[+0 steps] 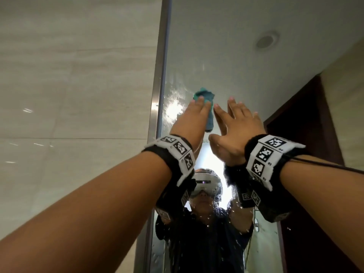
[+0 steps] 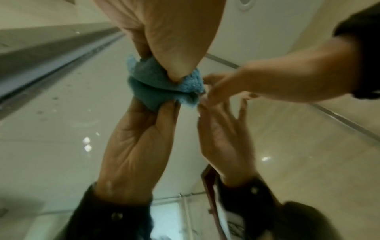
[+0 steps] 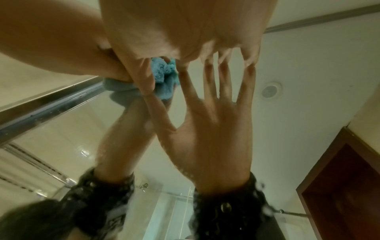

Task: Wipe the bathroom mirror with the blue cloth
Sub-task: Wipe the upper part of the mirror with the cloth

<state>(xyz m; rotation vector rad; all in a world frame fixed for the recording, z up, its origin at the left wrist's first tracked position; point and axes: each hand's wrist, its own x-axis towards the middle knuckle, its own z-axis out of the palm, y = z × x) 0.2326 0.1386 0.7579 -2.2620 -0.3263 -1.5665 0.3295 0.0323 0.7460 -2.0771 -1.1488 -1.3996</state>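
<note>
The blue cloth (image 1: 204, 95) is bunched against the bathroom mirror (image 1: 236, 56), high up near its left metal frame (image 1: 160, 75). My left hand (image 1: 194, 115) presses it to the glass with straight fingers, and a tail of cloth hangs below the palm. My right hand (image 1: 238, 123) is just to the right, fingers spread, fingertips touching the glass beside the cloth and holding nothing. In the left wrist view the cloth (image 2: 164, 82) sits under my left hand (image 2: 174, 40), doubled by its reflection. In the right wrist view the cloth (image 3: 164, 73) shows past my right hand (image 3: 185, 32).
A beige tiled wall (image 1: 78, 75) adjoins the mirror on the left. The glass reflects a dark red door (image 1: 305, 125), a ceiling fixture (image 1: 266, 41) and a person wearing a headset. Wet smears (image 1: 174, 99) lie left of the cloth, and droplets (image 1: 206, 219) dot the lower glass.
</note>
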